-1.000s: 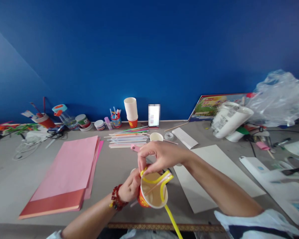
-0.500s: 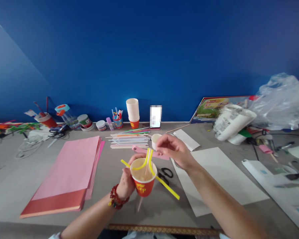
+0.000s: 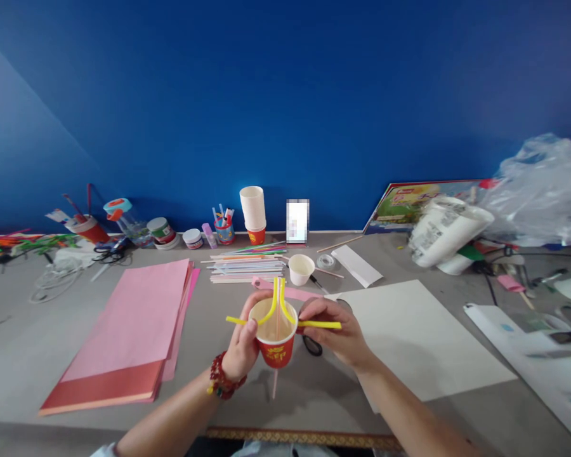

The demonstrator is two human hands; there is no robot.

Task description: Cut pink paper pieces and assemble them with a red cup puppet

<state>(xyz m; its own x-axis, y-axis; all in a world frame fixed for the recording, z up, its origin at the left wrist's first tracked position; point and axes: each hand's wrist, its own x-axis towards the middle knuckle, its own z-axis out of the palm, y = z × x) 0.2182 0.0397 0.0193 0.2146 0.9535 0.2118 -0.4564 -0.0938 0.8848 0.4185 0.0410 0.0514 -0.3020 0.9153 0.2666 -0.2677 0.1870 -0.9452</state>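
A red paper cup (image 3: 276,348) is held upright above the table's front edge. My left hand (image 3: 242,343), a red bead bracelet on its wrist, is wrapped round the cup's left side. Two yellow straws (image 3: 278,303) rise from the cup and bend outward through its sides, left and right. A thin pale stick (image 3: 275,384) runs down through the cup and pokes out below. My right hand (image 3: 330,327) pinches the right yellow straw end (image 3: 324,325) beside the cup.
A pink paper stack (image 3: 132,327) lies at left and a white sheet (image 3: 412,336) at right. Black scissors (image 3: 311,344) lie under my right hand. Farther back are a straw pile (image 3: 245,265), a small white cup (image 3: 301,269), stacked cups (image 3: 252,212), tape and jars.
The cup has been turned from tilted to upright. My right hand left the rim, lifted away, then came back down and took the right yellow straw end, now level.
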